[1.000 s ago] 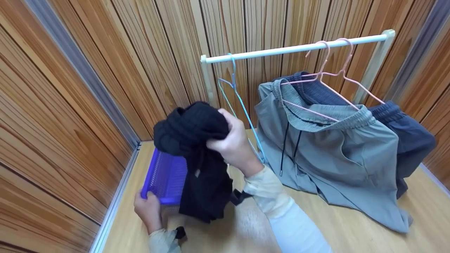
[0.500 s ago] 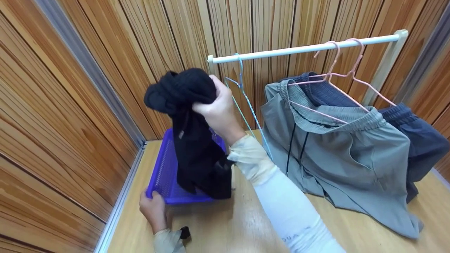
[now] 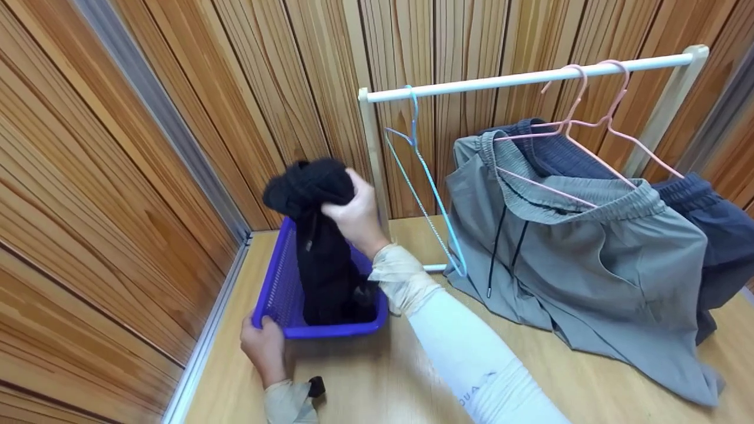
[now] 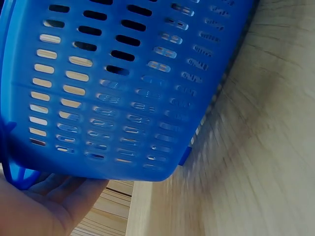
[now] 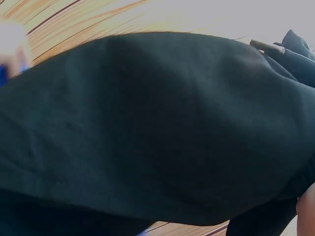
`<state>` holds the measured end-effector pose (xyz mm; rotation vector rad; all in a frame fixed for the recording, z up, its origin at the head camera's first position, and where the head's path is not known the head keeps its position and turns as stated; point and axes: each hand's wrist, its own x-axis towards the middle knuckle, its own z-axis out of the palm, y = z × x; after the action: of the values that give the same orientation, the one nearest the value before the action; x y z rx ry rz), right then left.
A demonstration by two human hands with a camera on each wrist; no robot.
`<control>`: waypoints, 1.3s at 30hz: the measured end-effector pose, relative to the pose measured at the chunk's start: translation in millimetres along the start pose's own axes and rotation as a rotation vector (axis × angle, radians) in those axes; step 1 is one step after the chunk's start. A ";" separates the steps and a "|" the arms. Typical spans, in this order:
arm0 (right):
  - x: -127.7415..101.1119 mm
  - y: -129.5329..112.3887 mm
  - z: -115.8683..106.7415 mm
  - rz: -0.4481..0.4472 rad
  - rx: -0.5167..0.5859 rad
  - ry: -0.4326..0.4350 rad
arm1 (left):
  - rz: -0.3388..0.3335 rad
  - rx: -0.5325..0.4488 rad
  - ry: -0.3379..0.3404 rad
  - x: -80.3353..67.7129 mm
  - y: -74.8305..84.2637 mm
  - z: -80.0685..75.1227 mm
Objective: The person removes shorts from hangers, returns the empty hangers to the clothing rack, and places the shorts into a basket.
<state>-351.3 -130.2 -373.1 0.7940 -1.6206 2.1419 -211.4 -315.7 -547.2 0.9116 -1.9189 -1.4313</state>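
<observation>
My right hand [image 3: 355,213] grips a black garment [image 3: 327,259] by its bunched, gathered top, thumb on the near side. It looks like trousers or shorts with a drawstring tip, and its lower part hangs down inside a purple plastic basket [image 3: 336,331]. Black cloth [image 5: 162,128] fills most of the right wrist view. At the basket's near left corner my left hand [image 3: 263,347] holds the rim, thumb over the top. In the left wrist view the slotted basket wall [image 4: 108,98] looks blue, with the left hand's fingers [image 4: 74,196] beneath its edge.
Right of the basket stands a rack with a white rail [image 3: 471,85]. A bare blue hanger [image 3: 439,194] hangs at its left end. Grey shorts [image 3: 589,282] and dark blue shorts [image 3: 721,235] hang on pink hangers. Wood-panelled walls [image 3: 147,176] close in the left and back.
My right hand raised the black garment, moved it left over the basket, then lowered it so its lower part is inside. The left hand stays on the rim; the view has shifted slightly.
</observation>
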 end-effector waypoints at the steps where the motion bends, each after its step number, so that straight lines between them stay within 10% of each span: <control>1: -2.8 8.4 -1.2 0.021 -0.016 -0.006 | -0.001 -0.001 -0.001 -0.5 0.4 0.6; 10: -20.2 58.3 -14.4 0.159 -0.258 -0.087 | 0.001 -0.005 -0.007 -2.4 2.2 3.2; 21: -48.3 94.7 -34.9 0.305 -0.620 -0.407 | 0.013 0.037 0.004 -4.6 -1.0 0.4; 30: -46.7 87.3 -39.2 0.307 -0.867 -0.699 | -0.010 0.020 -0.018 0.0 0.0 -0.8; 39: -46.9 85.8 -40.4 0.408 -0.947 -0.794 | -0.011 0.028 -0.006 0.3 -0.4 -0.4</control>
<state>-372.8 -113.7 -475.4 1.0642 -3.0202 0.9278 -211.2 -316.3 -547.4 0.9336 -1.9457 -1.4181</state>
